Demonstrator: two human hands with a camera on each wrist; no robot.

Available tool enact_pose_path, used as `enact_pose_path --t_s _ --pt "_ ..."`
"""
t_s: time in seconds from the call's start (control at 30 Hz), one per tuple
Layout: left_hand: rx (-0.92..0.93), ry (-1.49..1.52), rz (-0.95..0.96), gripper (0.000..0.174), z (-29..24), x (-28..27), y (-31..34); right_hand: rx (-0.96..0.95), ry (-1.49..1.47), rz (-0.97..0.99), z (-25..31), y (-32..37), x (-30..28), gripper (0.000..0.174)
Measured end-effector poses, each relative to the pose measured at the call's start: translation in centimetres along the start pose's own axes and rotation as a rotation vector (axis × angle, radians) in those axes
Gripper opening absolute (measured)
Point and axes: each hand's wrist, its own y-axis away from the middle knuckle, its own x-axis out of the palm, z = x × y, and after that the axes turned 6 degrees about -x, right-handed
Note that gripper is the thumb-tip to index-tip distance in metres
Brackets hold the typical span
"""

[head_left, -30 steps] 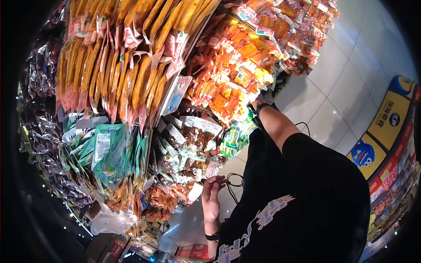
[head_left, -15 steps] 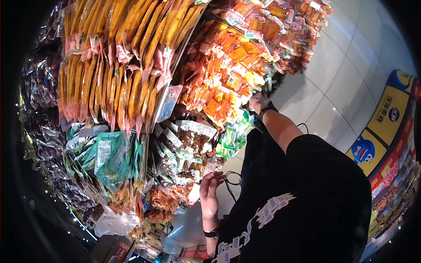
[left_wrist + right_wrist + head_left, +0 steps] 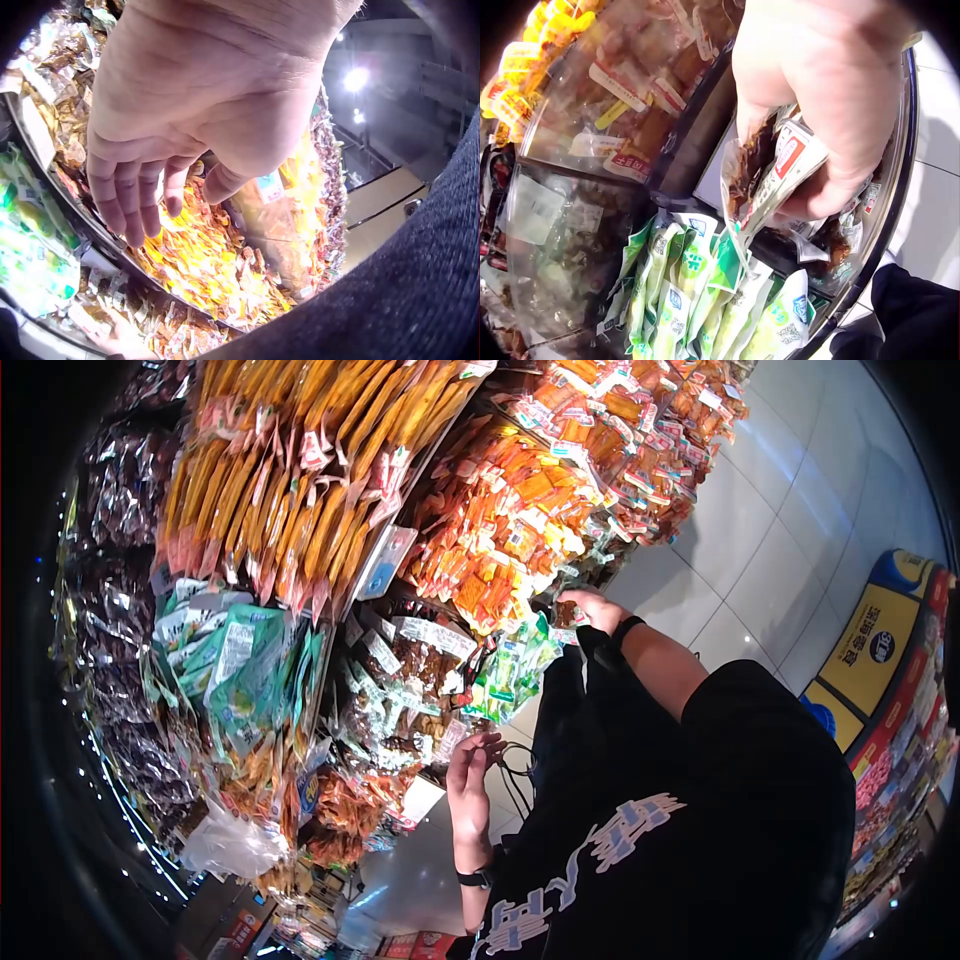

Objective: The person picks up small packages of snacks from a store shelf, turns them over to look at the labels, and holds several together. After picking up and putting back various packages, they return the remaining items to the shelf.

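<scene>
My right hand [image 3: 597, 612] pinches a small clear-and-white packet [image 3: 567, 614] with dark brown contents, beside the green-and-white packets [image 3: 518, 665]. Close up in the right wrist view, thumb and fingers of this hand [image 3: 821, 90] grip the packet [image 3: 754, 176] above a bin of similar brown packets. Held in the air near the lower bins, my left hand [image 3: 468, 785] has loosely bent fingers and holds nothing. The left wrist view has the same hand [image 3: 191, 97], palm showing, with orange packets [image 3: 195, 247] behind its fingers.
Long yellow-orange packs [image 3: 290, 490] and teal bags [image 3: 235, 670] fill the tiered display at the left. A crumpled clear plastic bag [image 3: 232, 845] lies low on it. Tiled floor [image 3: 760, 550] and a yellow-signed shelf [image 3: 868, 645] are on the right.
My right hand, partly hidden among the bins before, has come into fuller view with the brown packet in its fingers. My left hand stays raised and loose. The head view has shifted slightly.
</scene>
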Motion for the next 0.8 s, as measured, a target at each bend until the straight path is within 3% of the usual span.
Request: enact_pose_path --t_s 0.1,0.13,0.17,0.23,0.3,0.33,0.47,0.57,0.63,0.8 --pt "0.009 0.029 -0.019 0.026 0.9 0.3 0.8 -0.332 0.185 0.125 -1.7 1.8 -0.7 0.045" --pt "0.01 0.047 -0.023 0.025 1.0 0.5 1.1 -0.321 0.091 0.172 -2.8 1.6 -0.7 0.046" --pt "0.017 0.049 -0.022 0.025 1.3 0.5 1.4 -0.144 -0.185 0.246 -5.0 0.8 -0.4 0.045" --pt "0.034 0.051 -0.022 0.025 1.9 0.2 2.1 0.275 -0.751 0.236 -3.8 0.0 0.2 0.043" --pt "0.055 0.064 -0.015 0.025 2.9 -0.2 2.9 0.519 -1.028 0.189 0.5 1.5 -0.8 0.039" --pt "0.067 0.069 -0.01 0.025 3.3 -0.4 3.3 0.568 -1.007 0.166 0.8 1.7 -0.4 0.034" --pt "0.102 0.056 -0.015 0.024 4.6 -1.2 5.4 0.438 -0.891 0.136 4.8 4.4 0.1 0.034" --pt "0.136 0.05 -0.003 0.023 6.1 -2.2 7.5 0.233 -0.897 0.159 7.3 7.1 0.5 0.036" --pt "0.164 0.041 0.03 0.023 7.4 -3.2 8.6 0.154 -0.885 0.142 10.1 10.1 0.8 0.044" --pt "0.225 -0.025 0.161 0.024 11.1 -5.3 12.0 0.092 -0.83 0.231 15.8 19.6 2.3 0.055"
